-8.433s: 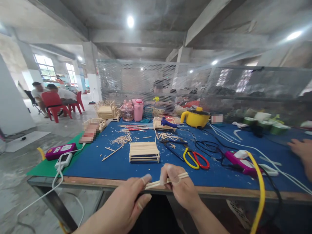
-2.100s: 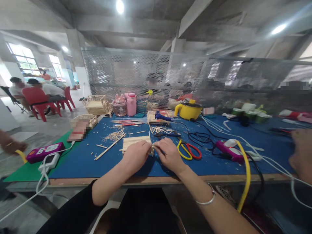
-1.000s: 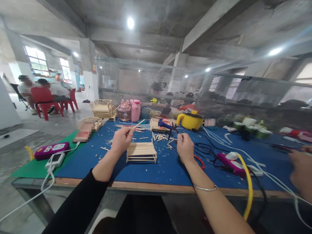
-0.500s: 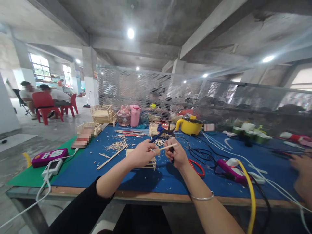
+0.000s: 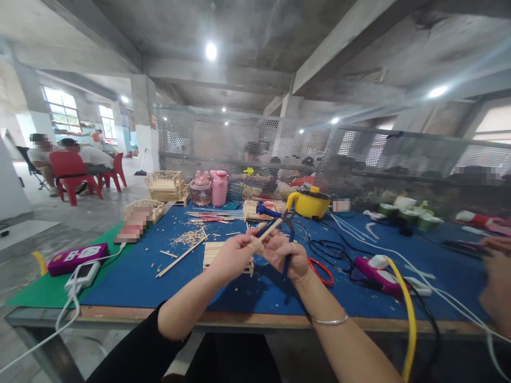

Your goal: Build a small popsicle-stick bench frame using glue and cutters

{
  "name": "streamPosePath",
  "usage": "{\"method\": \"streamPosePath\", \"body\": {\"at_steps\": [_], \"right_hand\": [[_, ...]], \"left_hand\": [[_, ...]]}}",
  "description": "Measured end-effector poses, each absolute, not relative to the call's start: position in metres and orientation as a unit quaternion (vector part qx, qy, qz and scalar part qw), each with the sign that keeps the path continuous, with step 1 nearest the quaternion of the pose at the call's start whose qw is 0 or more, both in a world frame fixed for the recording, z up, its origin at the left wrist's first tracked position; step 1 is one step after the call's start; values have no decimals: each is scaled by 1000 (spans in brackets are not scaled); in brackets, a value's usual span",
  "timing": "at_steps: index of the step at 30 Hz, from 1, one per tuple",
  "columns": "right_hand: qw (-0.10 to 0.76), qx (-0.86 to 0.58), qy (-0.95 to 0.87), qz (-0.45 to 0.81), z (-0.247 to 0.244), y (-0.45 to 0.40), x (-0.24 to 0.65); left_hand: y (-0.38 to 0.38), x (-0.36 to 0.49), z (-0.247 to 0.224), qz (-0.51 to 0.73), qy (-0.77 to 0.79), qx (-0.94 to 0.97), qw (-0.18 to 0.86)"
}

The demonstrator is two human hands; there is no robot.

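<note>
My left hand [image 5: 233, 256] pinches a thin wooden stick [image 5: 272, 227], which slants up to the right. In my right hand [image 5: 293, 254] is a pair of blue-handled pliers [image 5: 288, 217], jaws upward and close to the stick's far end. One handle points down past my fingers and the other slants left beside the stick. Whether the jaws touch the stick, I cannot tell. Below my left hand stands a small slatted wooden piece [image 5: 213, 251], partly hidden. A long stick [image 5: 181, 257] and a pile of short wood offcuts [image 5: 188, 237] lie left of it.
Red-handled scissors or a similar tool [image 5: 322, 272] lies right of my hands. Purple power strips [image 5: 377, 274] [image 5: 77, 259] with cables flank the workspace. Farther back are a yellow electric pot [image 5: 313, 205], a pink bottle [image 5: 219, 189] and wooden models [image 5: 165, 189]. Another person's hand [image 5: 497, 260] is at far right.
The pliers have turned in my right hand, their jaws shifting right and their handles spreading apart. The stick has swung from nearly level to a steeper slant. My hands have drawn closer together.
</note>
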State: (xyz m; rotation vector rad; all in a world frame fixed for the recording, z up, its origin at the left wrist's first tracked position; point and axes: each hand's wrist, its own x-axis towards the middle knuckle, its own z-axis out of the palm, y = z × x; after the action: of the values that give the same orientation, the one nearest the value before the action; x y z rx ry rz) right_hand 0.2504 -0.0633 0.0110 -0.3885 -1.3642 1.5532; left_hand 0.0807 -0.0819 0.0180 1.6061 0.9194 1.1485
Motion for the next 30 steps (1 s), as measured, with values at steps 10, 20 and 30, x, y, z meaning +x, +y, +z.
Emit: {"method": "streamPosePath", "body": {"at_steps": [10, 20, 30], "right_hand": [[445, -439, -773, 111, -12, -38, 256], [388, -465, -794, 54, -13, -45, 252], [418, -452, -783, 93, -13, -48, 249]], "left_hand": [[-47, 57, 6, 520, 411, 732, 156], [-61, 61, 7, 521, 410, 740, 113], [-61, 64, 3, 474, 404, 778, 89]]}}
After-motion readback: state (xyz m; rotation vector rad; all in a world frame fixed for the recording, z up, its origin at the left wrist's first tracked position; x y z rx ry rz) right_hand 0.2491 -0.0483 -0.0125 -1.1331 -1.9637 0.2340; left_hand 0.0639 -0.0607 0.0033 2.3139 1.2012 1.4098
